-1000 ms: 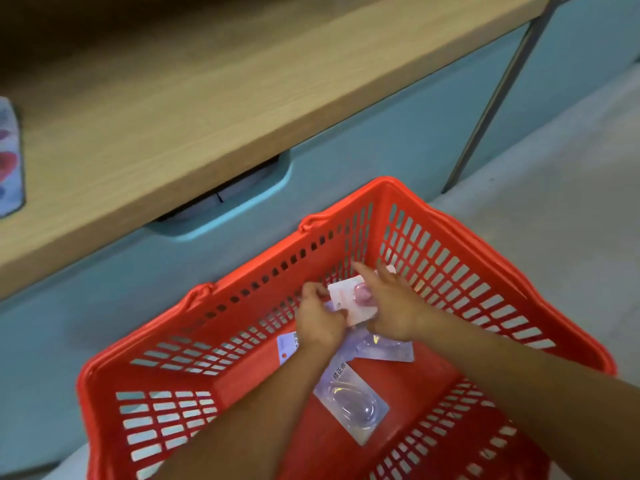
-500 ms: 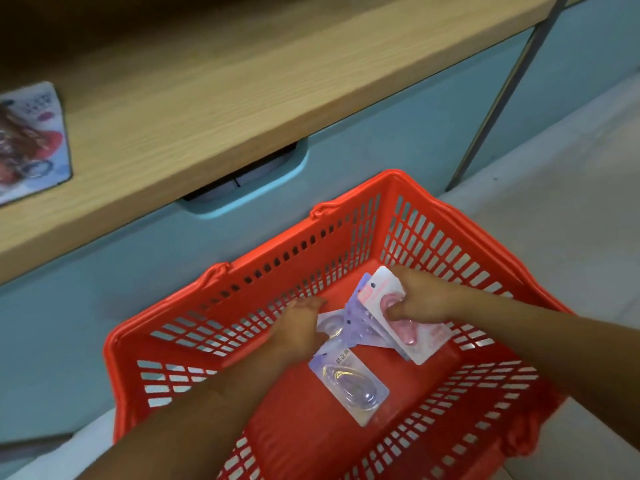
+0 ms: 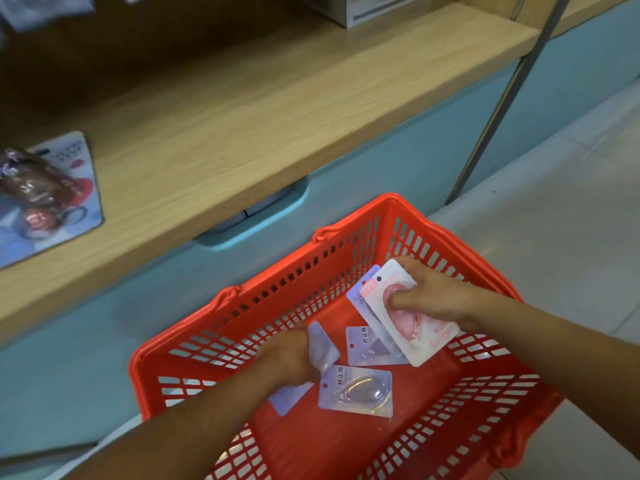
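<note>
A red plastic basket sits on the floor below me. My right hand grips a white blister pack with a pink item, with a pale purple pack stacked behind it, both lifted over the basket's right side. My left hand holds another pale purple pack low inside the basket. Two more purple packs lie on the basket floor: one with a clear curved item and one partly under the white pack.
A wooden shelf runs above the basket, with a printed packet at its left and a box at the back. Below it is a light blue drawer front. A metal post stands at the right, by the pale floor.
My right hand has lifted the white and purple packs up and to the right. My left hand has taken hold of a purple pack. The view has tilted up, showing more shelf.
</note>
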Demonstrator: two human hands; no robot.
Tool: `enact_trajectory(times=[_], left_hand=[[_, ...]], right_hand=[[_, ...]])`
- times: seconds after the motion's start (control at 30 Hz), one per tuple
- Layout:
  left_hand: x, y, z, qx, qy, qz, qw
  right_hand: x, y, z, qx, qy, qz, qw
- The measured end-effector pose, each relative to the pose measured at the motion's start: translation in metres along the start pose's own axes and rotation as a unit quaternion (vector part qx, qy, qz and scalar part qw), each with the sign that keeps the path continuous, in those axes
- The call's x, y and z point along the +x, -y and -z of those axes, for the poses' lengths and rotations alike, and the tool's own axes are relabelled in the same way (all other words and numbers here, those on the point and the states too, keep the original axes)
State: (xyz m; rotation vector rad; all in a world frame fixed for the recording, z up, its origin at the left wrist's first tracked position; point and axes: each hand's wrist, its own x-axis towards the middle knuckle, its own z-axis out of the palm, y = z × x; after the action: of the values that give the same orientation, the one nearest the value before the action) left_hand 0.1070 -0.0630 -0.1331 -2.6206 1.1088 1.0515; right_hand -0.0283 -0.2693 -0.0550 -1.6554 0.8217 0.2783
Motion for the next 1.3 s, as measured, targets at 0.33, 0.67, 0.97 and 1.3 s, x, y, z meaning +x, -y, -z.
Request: enact_trajectory(times=[0.33, 0.67, 0.97, 1.3], left_hand=[[-0.232, -0.035, 0.192, -0.677, -0.144, 0.0, 0.722], [-0.494, -0.109, 0.478, -0.66, -0.123, -0.15, 0.725], [-0.65, -0.117, 0.66, -0.385, -0.026, -0.313, 0.868], [-0.727, -0.087, 0.708, -0.639, -0.273, -0.201, 0.69]], right_hand=[[-0.177, 0.168, 0.024, 0.347, -0.121, 0.069, 0.928], [-0.409, 0.443, 0.084, 0.252, -0.212, 0.235, 0.914], [-0.548, 0.615, 0.123, 0.084, -0.06, 0.353, 0.93], [-0.593, 0.681, 0.089, 0.291, -0.206, 0.442, 0.823]])
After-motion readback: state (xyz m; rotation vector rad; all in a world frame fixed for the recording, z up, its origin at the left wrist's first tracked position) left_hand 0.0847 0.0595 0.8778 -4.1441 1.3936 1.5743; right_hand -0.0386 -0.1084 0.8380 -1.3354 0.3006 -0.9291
